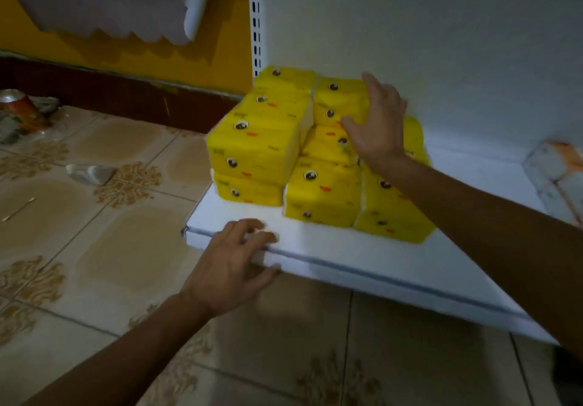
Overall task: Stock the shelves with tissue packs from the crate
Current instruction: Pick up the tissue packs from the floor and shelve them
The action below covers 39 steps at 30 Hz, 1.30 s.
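Note:
Several yellow tissue packs (pixel 262 147) with duck faces are stacked at the left end of a low white shelf (pixel 362 254). My right hand (pixel 378 124) lies flat, fingers straight, on the upper packs at the back of the stack. My left hand (pixel 233 263) rests on the shelf's front edge, its fingers bent over the lip and the thumb under it. The crate is out of view.
A pale grey and orange pack (pixel 558 172) sits at the shelf's right end. A slotted upright (pixel 256 17) and white back panel rise behind the stack. On the tiled floor to the left lie a can (pixel 22 109), a stone chunk (pixel 90 173) and debris.

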Tool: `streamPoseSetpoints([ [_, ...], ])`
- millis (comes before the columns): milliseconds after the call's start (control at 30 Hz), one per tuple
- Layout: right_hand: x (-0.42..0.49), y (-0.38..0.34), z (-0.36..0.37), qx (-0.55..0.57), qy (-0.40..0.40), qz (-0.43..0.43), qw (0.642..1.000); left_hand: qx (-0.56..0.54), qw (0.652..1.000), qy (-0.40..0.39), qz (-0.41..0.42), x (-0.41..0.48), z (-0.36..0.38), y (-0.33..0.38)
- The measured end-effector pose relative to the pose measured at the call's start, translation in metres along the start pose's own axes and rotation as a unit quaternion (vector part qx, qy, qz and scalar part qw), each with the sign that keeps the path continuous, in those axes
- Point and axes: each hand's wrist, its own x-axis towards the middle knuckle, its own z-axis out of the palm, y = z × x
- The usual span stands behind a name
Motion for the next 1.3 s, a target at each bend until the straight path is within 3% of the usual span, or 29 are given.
streamPoseSetpoints([
  [100,-0.062,-0.017,-0.017,0.032,0.018,-0.040,0.999,-0.005,0.998,-0.053,0.032,-0.048,-0.008,-0.002],
  [300,-0.182,-0.034,-0.060,0.018,-0.060,-0.075,0.995,-0.063,0.969,-0.240,0.010,-0.153,-0.016,0.010],
  [433,-0.272,-0.038,-0.058,0.039,-0.226,0.054,0.972,-0.040,0.918,-0.394,-0.027,-0.205,-0.021,0.022],
  [533,-0.343,-0.033,-0.037,0.079,-0.344,0.139,0.925,-0.044,0.901,-0.424,-0.079,-0.225,-0.005,0.025],
  [600,-0.386,-0.029,-0.019,0.109,-0.377,0.197,0.898,-0.075,0.893,-0.428,-0.120,-0.235,0.006,0.030],
  [700,-0.434,-0.033,-0.001,0.154,-0.408,0.274,0.857,-0.135,0.887,-0.402,-0.181,-0.249,0.011,0.044],
  [867,-0.459,-0.042,0.005,0.177,-0.383,0.307,0.853,-0.225,0.886,-0.326,-0.242,-0.262,0.014,0.064],
  [1000,-0.444,-0.035,-0.006,0.273,-0.268,0.236,0.893,-0.219,0.922,-0.214,-0.238,-0.233,0.002,0.078],
  [1200,-0.367,-0.025,-0.052,0.235,-0.162,0.141,0.948,-0.197,0.971,-0.063,-0.123,-0.136,-0.035,0.113],
  [1300,-0.325,-0.021,-0.088,0.239,-0.077,0.105,0.962,-0.192,0.977,-0.020,-0.090,-0.085,-0.055,0.131],
])
